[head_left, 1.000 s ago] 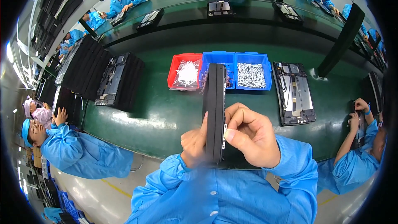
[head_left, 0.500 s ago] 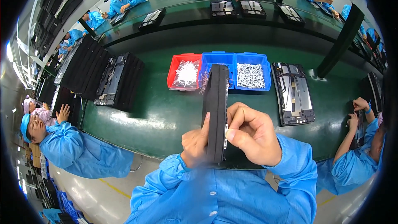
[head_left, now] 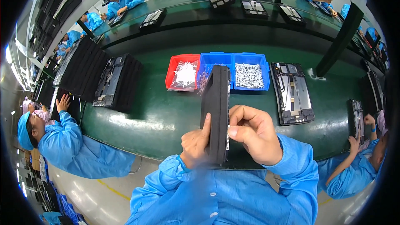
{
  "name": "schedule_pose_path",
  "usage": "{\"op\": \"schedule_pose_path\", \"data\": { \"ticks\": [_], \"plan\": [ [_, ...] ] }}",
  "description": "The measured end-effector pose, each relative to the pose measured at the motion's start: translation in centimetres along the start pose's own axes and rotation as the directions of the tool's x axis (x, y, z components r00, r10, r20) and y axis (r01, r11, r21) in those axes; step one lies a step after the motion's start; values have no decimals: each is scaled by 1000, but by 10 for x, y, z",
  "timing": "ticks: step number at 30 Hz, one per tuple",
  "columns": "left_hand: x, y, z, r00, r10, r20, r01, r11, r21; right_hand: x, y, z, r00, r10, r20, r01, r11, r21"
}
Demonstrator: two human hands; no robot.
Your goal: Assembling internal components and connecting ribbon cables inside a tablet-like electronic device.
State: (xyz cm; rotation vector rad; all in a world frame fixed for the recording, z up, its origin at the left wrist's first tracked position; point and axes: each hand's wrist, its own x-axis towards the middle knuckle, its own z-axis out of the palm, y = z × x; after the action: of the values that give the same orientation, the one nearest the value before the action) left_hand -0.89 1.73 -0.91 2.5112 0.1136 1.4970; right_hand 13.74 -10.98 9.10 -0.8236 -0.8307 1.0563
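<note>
A thick black flat panel unit, foam-like on its side, stands on edge in front of me. My left hand grips it from the left, with one finger stretched flat along its face. On its right edge runs a narrow strip with white and metallic parts. There my right hand is closed, thumb and forefinger pinched against the strip; whatever small thing they hold is hidden. Behind the unit are a red bin of white pieces in a clear bag, a blue bin partly covered by the unit, and a blue bin of small white-and-dark parts.
An opened panel unit lies on the green bench at right. Black units are stacked at left. A dark post rises at the back right. Co-workers flank me, and others work across a raised shelf.
Both my hands keep nearly the same hold. Across the bench a co-worker has lifted and tilted a unit. The person at left has turned their head, and the one at right has shifted a unit.
</note>
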Motion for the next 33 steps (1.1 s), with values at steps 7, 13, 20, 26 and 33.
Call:
{"op": "schedule_pose_path", "data": {
  "ticks": [7,13,20,26,33],
  "plan": [
    [-6,-4,2,999,40,2,-40,999,10,-3,4,1,999,53,-6,-52,996,65],
    [-3,-2,-2,997,40,65,-40,999,2,-21,35,20,978,-166,-130,174,983,54],
    [-5,-4,-1,993,56,106,-53,998,-28,-29,36,23,958,-251,-138,270,952,142],
    [-7,7,-29,898,-412,157,423,704,-571,-12,6,-41,838,-464,-286,232,778,-584],
    [32,-55,-4,337,-183,924,940,5,-342,-76,78,-65,883,385,-269,-359,923,142]
  ]
}}
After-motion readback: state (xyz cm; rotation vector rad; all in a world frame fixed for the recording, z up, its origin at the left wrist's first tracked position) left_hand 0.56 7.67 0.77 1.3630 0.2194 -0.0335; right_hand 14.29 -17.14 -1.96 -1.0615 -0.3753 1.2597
